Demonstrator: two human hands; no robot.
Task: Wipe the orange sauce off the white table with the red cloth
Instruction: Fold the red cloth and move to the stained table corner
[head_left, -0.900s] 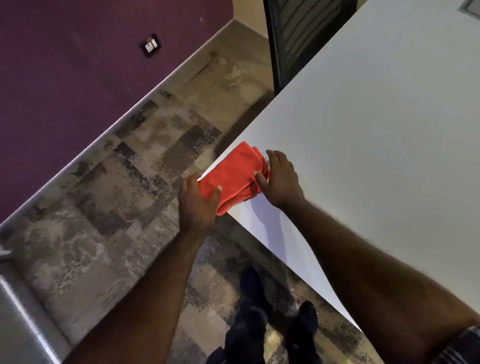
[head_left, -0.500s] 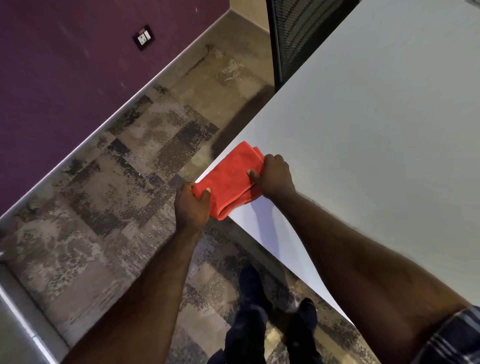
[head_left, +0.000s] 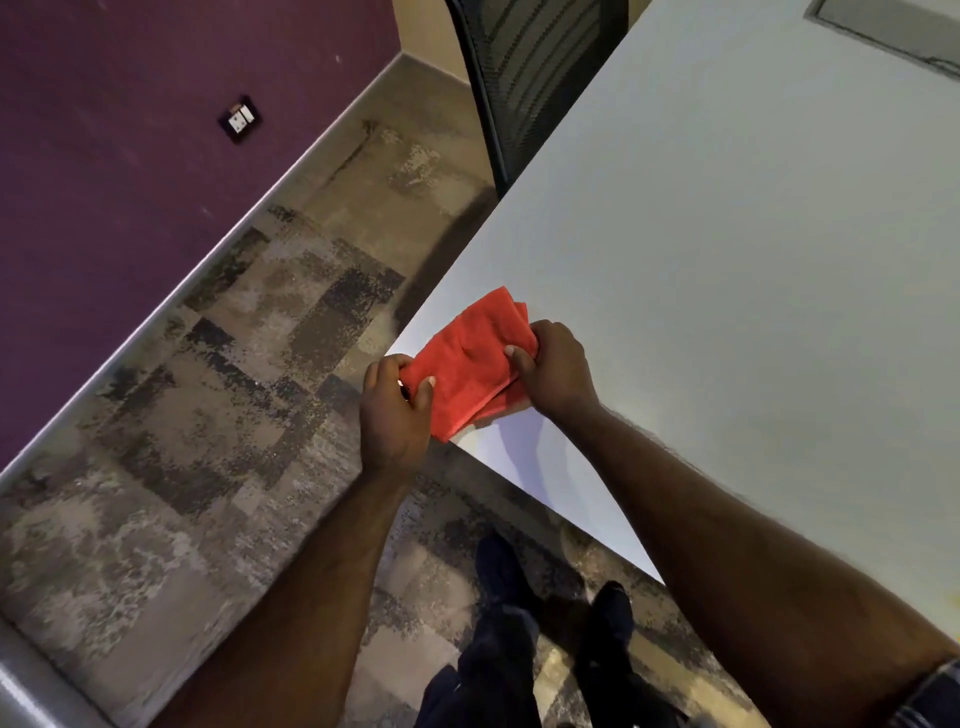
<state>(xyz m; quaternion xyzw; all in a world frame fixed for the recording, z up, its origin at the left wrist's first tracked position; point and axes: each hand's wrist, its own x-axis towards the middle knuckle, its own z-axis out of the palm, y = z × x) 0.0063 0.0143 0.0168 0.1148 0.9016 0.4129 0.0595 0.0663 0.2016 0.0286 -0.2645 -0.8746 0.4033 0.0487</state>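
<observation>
The folded red cloth (head_left: 470, 364) lies over the near left corner of the white table (head_left: 727, 249). My left hand (head_left: 395, 410) grips its left end, just off the table's edge. My right hand (head_left: 556, 366) pinches its right end on the tabletop. No orange sauce shows on the visible part of the table, apart from a faint yellowish tinge at the far right edge of the view by my right arm.
A black mesh chair (head_left: 524, 78) stands against the table's far left side. Patterned carpet (head_left: 208, 415) runs along a purple wall (head_left: 104, 156) with a socket (head_left: 240, 118). My feet (head_left: 550, 613) are under the table's near edge. A grey inset panel (head_left: 893, 31) sits at the table's far right.
Both hands have tightened on the cloth's ends: the right fingers, flat before, now curl and pinch the fabric. The cloth stays at the corner.
</observation>
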